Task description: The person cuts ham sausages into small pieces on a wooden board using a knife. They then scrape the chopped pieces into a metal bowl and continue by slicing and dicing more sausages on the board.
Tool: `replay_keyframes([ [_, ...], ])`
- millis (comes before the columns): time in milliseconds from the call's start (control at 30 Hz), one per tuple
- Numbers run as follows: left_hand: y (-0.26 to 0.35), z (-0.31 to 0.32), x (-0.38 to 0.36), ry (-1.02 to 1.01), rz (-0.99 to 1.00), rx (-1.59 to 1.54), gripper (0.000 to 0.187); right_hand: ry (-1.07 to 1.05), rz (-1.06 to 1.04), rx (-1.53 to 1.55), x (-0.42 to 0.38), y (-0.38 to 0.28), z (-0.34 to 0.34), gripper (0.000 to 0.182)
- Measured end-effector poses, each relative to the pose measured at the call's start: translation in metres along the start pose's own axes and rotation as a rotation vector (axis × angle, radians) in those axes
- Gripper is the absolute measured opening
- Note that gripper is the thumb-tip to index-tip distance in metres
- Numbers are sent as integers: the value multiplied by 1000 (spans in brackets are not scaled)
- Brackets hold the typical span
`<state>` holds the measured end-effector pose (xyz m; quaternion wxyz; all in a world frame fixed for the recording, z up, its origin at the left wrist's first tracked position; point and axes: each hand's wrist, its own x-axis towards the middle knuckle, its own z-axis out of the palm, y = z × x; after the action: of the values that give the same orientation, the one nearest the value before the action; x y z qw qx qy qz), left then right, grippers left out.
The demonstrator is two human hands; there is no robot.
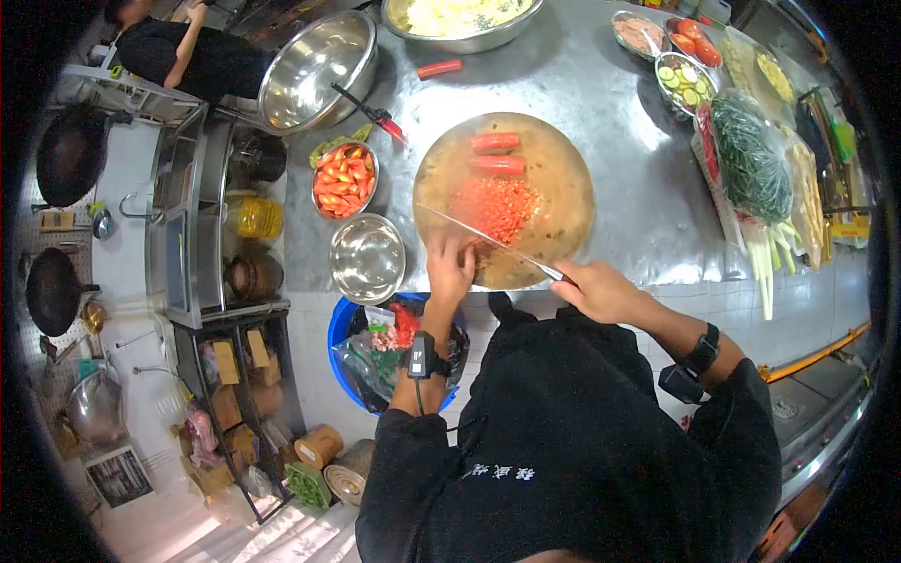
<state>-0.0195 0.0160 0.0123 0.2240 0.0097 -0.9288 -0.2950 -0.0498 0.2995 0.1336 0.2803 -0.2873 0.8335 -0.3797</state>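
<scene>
Right hand [596,289]: fingers closed round the handle of a knife [507,248], mid-frame, long axis diagonal, tip to upper left, handle to lower right. Left hand [450,269]: fingers curled just beside the blade; cannot tell whether they grip anything. Chopped red pieces [497,206] lie above the blade on a round board [568,211], two red sticks [496,143] above those, near horizontal.

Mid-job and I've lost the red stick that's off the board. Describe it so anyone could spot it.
On the steel table, find the round wooden board, then look past its far edge toward the wide bowl of pale yellow food. The red stick lies between board and bowl. Unlike the two similar pieces on the wood, it rests directly on metal.
</scene>
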Motion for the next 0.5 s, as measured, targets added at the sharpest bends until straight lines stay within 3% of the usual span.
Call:
replay_keyframes([
  [200,-12,7,-5,-11,108,-17,12,-66,104,-129,3,2,17,29],
  [500,-9,-1,-5,-62,116,15,13,-91,47,-20,0,-17,2,33],
])
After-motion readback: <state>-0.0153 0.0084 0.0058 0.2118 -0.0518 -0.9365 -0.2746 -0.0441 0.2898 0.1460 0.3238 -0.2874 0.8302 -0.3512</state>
